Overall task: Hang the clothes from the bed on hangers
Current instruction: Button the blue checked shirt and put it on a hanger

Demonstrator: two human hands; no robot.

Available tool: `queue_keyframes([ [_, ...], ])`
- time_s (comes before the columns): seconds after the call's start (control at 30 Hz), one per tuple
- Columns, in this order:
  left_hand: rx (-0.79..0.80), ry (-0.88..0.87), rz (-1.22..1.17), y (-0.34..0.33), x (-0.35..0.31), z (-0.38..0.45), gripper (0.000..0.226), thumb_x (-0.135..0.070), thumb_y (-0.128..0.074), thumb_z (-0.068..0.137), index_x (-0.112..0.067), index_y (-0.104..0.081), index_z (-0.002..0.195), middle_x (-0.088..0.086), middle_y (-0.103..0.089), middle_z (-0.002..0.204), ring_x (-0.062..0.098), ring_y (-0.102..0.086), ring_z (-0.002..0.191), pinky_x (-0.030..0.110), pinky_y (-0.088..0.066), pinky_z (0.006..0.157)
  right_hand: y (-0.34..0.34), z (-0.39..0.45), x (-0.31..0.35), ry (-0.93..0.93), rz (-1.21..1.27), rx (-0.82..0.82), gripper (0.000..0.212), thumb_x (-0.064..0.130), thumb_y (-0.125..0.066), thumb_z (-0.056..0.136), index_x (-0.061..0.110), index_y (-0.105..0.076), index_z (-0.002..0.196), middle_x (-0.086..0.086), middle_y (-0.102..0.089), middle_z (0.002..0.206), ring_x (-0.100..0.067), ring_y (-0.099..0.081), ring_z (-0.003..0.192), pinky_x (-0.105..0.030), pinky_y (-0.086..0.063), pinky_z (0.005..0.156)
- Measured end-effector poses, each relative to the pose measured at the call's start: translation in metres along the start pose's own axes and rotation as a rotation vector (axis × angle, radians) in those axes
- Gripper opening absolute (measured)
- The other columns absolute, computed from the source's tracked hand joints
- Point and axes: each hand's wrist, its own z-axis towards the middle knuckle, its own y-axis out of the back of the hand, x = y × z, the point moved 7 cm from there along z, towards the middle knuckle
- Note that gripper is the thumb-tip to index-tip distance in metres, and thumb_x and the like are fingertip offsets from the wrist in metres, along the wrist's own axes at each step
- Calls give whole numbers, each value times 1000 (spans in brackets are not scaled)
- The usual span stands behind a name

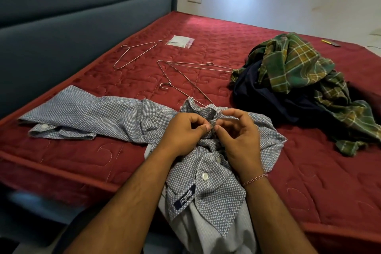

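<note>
The left hand (pixel 183 132) is pinching the placket of the blue-checked shirt (pixel 115 117) between thumb and forefinger, and the right hand (pixel 237 134) is pinching the opposite edge directly beside it; both hands appear to be working a button just below the collar.

The shirt is lying at the near edge of the red mattress (pixel 309 181), with 1 sleeve stretching away to the left of the hands and the lower body hanging off the edge toward the person. A wire hanger (pixel 181 86) is reaching from the mattress centre toward the collar; its near end is disappearing under the fabric just beyond the fingertips, so whether it is seated in the shoulders cannot be told. 2 more wire hangers are lying farther from the shirt: a second hanger (pixel 198 66) crossing the first, and a third hanger (pixel 135 53) toward the headboard.

Risks from here, as a judgement:
- The hanging fabric is pulling on the placket, which could drag the button out of the pinch.
- Tugging the collar could shift the hanger out of the neck opening.

The pile of clothes (pixel 299 80), green plaid over dark fabric, is waiting to the right of the shirt.
</note>
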Motion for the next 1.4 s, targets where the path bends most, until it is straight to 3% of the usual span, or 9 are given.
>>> queue_keyframes([
  [0.13, 32, 28, -23, 0, 3, -1, 6, -23, -76, 94, -22, -78, 88, -5, -77, 81, 15, -74, 81, 41, -62, 80, -1, 0, -2, -23, -41, -9, 37, -5, -76, 87, 18, -65, 114, -7, -78, 93, -19, -75, 84, -35, -61, 72],
  [0.27, 28, 19, -4, -1, 2, -1, 6, -24, -76, 93, -22, -78, 88, -6, -77, 81, 11, -73, 80, 41, -62, 81, -1, 1, -6, -41, -55, -4, 41, -3, -78, 86, 20, -64, 117, -6, -77, 94, -21, -74, 84, -45, -61, 75],
  [0.47, 41, 96, -59, 0, 11, 3, 10, -18, -78, 90, -22, -79, 81, -3, -78, 79, 21, -75, 83, 49, -61, 85, -12, -3, 5, 150, -287, 74, 44, -2, -80, 82, 25, -66, 115, 9, -72, 96, -14, -72, 91, -34, -61, 82],
  [0.6, 88, 165, -177, 3, 14, 2, 5, -10, -77, 90, -10, -80, 86, 4, -79, 83, 23, -76, 88, 40, -60, 90, -15, -4, 10, 215, -362, 95, 40, 0, -79, 84, 22, -67, 115, 12, -71, 95, -11, -71, 89, -29, -60, 81],
  [0.8, 99, 222, -213, 1, 21, 5, 11, -14, -79, 90, -11, -80, 79, 8, -75, 75, 19, -64, 73, 40, -55, 76, -20, -11, 18, 342, -544, 44, 41, 4, -78, 82, 29, -67, 113, 14, -69, 92, -6, -69, 82, -32, -59, 72],
  [1.03, 106, 109, -58, -5, 12, 3, 18, -10, -73, 91, -16, -78, 75, 0, -73, 68, 10, -64, 66, 39, -55, 70, -16, -7, 10, 257, -565, -17, 39, 3, -72, 75, 31, -72, 102, 18, -73, 88, -3, -70, 77, -31, -60, 70],
  [1.13, 91, 13, 70, -8, 5, 2, 19, -15, -72, 91, -23, -73, 74, -14, -67, 62, 2, -60, 57, 30, -48, 62, -11, -4, 7, 197, -502, -62, 33, 1, -73, 75, 28, -69, 92, 17, -72, 82, -5, -69, 72, -30, -60, 68],
  [1.27, -27, -92, 190, -6, -5, 0, 4, -25, -76, 90, -24, -75, 93, -13, -66, 89, -1, -62, 80, 21, -46, 68, -2, -4, 2, 138, -359, -119, 30, -4, -75, 74, 21, -61, 83, 8, -71, 80, -10, -70, 70, -33, -60, 67],
  [1.4, 75, -110, 209, -15, 1, 4, 16, -34, -72, 94, -26, -76, 107, -11, -61, 105, 14, -61, 100, 40, -56, 88, 3, 1, -8, 18, -44, -61, 36, -20, -69, 77, 10, -50, 84, -5, -69, 82, -17, -68, 78, -32, -59, 76],
])
